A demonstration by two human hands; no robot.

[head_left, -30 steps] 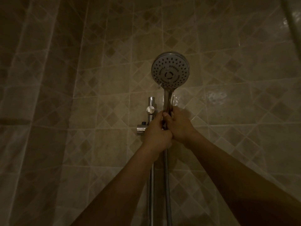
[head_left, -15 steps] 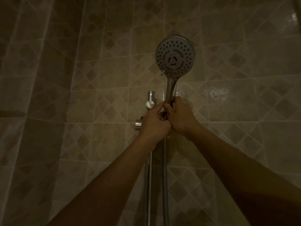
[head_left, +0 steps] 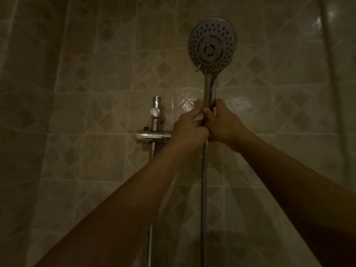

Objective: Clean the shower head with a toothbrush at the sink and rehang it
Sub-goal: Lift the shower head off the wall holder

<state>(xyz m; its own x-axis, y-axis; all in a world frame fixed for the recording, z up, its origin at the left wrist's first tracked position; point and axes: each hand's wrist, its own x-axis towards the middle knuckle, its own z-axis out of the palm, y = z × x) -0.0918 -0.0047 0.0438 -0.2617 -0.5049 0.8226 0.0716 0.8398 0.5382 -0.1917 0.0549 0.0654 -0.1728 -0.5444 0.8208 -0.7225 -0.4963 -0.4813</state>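
We see round chrome shower head point(head_left: 212, 45), dotted nozzle face toward us, handle upright, long axis vertical, right of slide bar point(head_left: 155, 120). Our hands touching: left hand point(head_left: 189, 130) and right hand point(head_left: 224, 125) both gripping handle base above hose point(head_left: 203, 180).

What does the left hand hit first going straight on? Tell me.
The left hand grips the handle of the shower head; straight on, it would likely meet the tiled wall just behind, though depth is unclear.
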